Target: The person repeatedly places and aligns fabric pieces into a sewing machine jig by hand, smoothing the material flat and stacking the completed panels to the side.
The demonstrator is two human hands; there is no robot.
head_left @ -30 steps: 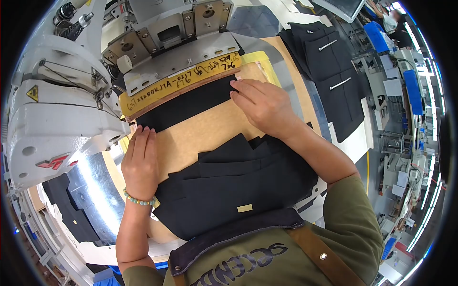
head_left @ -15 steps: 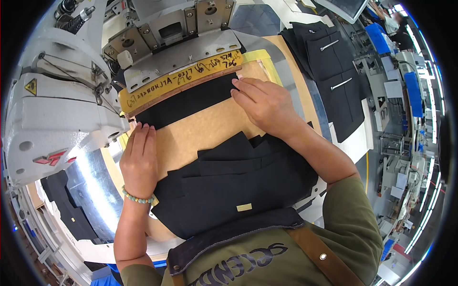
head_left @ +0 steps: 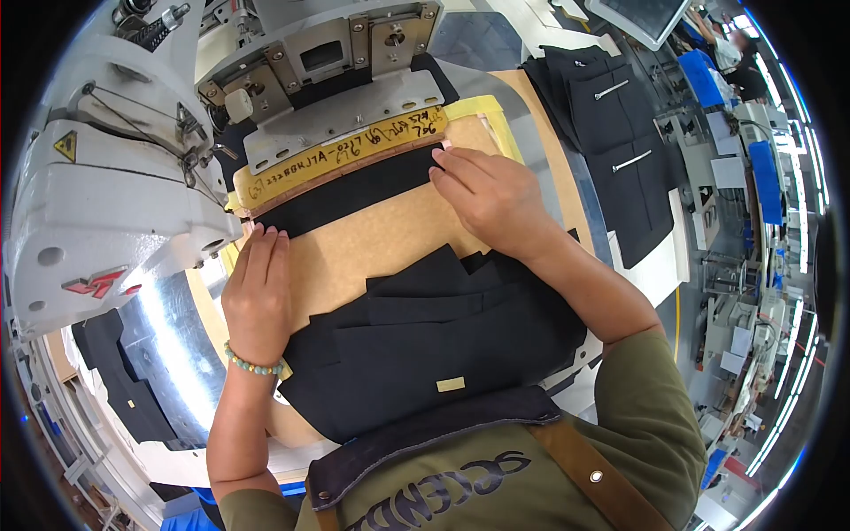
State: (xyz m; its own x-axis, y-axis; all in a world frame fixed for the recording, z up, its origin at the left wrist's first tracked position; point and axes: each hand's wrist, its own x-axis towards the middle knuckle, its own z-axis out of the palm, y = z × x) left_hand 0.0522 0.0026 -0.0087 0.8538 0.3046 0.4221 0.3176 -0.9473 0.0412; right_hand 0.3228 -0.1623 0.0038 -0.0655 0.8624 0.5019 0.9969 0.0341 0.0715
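Head view: "676" strip [head_left: 341, 156] along black cloth [head_left: 354, 188]

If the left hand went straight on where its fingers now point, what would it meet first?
The left hand, with fingertips at the flat black fabric strip, would pass over it and probably first meet the long yellow bar with black handwriting; its height is unclear.

A tan board [head_left: 341, 265] carries a black strip [head_left: 354, 189] and overlapping black fabric pieces [head_left: 434, 350].
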